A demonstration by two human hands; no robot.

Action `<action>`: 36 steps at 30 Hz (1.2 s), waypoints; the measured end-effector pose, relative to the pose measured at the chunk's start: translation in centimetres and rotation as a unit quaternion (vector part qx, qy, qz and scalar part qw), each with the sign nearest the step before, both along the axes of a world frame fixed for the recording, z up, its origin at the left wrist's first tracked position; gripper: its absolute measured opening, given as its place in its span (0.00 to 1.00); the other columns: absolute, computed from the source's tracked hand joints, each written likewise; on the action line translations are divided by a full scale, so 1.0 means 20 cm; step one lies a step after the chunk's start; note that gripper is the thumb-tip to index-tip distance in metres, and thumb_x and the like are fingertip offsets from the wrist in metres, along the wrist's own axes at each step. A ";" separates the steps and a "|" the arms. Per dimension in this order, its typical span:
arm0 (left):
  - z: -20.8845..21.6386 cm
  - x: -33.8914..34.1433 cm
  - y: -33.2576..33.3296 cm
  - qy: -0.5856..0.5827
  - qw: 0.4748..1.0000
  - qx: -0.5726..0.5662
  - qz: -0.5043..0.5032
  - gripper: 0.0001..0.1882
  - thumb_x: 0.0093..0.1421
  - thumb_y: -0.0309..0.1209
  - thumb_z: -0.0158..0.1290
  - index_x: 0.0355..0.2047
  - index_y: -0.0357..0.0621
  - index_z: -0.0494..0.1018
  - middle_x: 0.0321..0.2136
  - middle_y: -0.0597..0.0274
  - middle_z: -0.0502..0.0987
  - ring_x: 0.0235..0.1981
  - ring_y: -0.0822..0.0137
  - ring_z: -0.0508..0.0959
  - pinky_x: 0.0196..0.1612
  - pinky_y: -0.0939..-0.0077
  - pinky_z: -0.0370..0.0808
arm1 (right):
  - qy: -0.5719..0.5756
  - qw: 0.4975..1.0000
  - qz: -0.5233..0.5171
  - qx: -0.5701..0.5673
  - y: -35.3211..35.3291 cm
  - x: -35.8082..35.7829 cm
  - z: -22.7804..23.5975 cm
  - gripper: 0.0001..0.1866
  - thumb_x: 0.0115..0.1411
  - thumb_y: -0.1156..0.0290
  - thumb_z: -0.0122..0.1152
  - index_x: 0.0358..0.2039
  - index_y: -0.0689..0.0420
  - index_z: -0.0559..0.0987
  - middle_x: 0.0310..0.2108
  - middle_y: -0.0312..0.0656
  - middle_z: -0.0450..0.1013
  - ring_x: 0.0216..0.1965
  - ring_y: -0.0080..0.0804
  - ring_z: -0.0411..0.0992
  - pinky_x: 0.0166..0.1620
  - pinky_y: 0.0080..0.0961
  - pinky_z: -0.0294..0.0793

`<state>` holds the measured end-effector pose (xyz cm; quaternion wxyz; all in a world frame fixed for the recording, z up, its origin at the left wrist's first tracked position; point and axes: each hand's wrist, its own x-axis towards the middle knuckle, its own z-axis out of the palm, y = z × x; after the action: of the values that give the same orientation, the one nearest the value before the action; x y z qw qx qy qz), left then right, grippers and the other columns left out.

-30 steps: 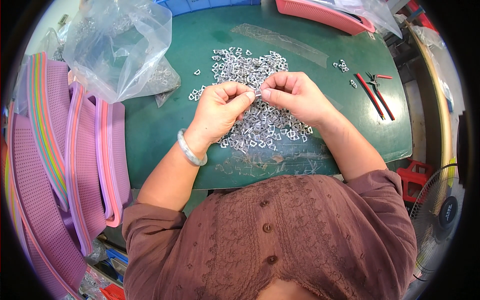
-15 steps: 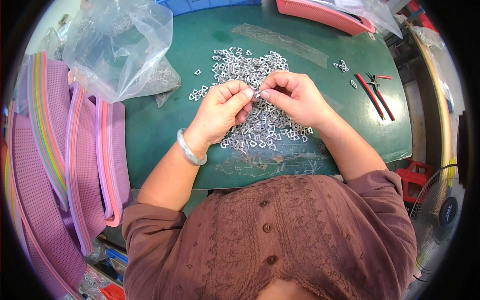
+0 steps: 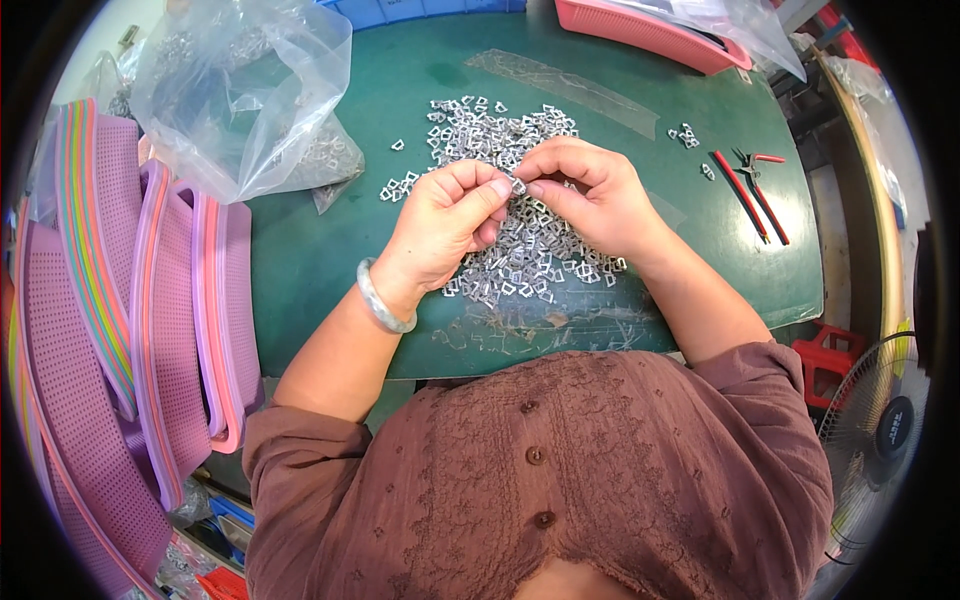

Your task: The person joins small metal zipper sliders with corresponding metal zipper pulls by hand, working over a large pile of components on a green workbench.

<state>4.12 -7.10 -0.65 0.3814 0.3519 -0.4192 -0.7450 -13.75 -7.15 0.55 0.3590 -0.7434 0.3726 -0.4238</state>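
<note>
Over a heap of small silver metal frame pieces (image 3: 505, 265), both hands meet at their fingertips. My left hand (image 3: 445, 220) is closed, with thumb and forefinger pinching one small silver metal piece (image 3: 518, 186). My right hand (image 3: 595, 195) is curled from the other side, its thumb and forefinger tips at that same piece. The fingers partly hide the piece, so its exact shape is hard to make out. A pale bangle (image 3: 383, 297) circles my left wrist.
Purple perforated baskets (image 3: 75, 340) are stacked at the left, beside a clear plastic bag (image 3: 240, 110) of metal pieces. Red-handled pliers (image 3: 755, 185) and a red rod (image 3: 738, 195) lie at right. A pink basket (image 3: 650, 35) and blue crate (image 3: 420, 8) stand behind; a fan (image 3: 880, 430) is near right.
The small metal piece shows more between the fingertips. My right thumb and forefinger have shifted slightly to the right and up; my left hand has barely moved.
</note>
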 end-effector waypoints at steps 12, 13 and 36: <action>-0.02 0.02 -0.04 0.065 0.996 0.016 0.057 0.03 0.55 0.26 0.45 0.26 0.41 0.68 0.21 0.64 0.72 0.19 0.76 0.71 0.19 0.87 0.67 | 0.028 0.999 -0.034 0.020 -0.03 -0.02 -0.02 0.06 0.48 0.81 0.53 0.29 0.62 0.75 0.29 0.41 0.70 0.31 0.31 0.70 0.35 0.23 0.69; 0.00 0.02 -0.05 0.078 0.993 0.033 0.086 0.03 0.55 0.26 0.44 0.26 0.41 0.67 0.23 0.61 0.72 0.20 0.73 0.71 0.21 0.86 0.67 | 0.079 0.995 -0.033 -0.045 -0.04 -0.02 -0.04 0.06 0.46 0.79 0.54 0.28 0.61 0.75 0.28 0.41 0.70 0.30 0.34 0.69 0.35 0.26 0.68; 0.01 0.00 0.00 -0.057 0.997 -0.029 0.035 0.04 0.54 0.26 0.49 0.30 0.40 0.71 0.18 0.69 0.70 0.15 0.83 0.65 0.14 0.94 0.57 | -0.078 0.970 -0.032 0.230 -0.03 0.00 -0.03 0.07 0.50 0.72 0.55 0.26 0.63 0.75 0.23 0.33 0.70 0.26 0.15 0.64 0.31 0.16 0.65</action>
<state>4.03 -7.20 -0.51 0.3931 0.3971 -0.4485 -0.6976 -13.69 -7.67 0.01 0.5344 -0.5933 0.4543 -0.3950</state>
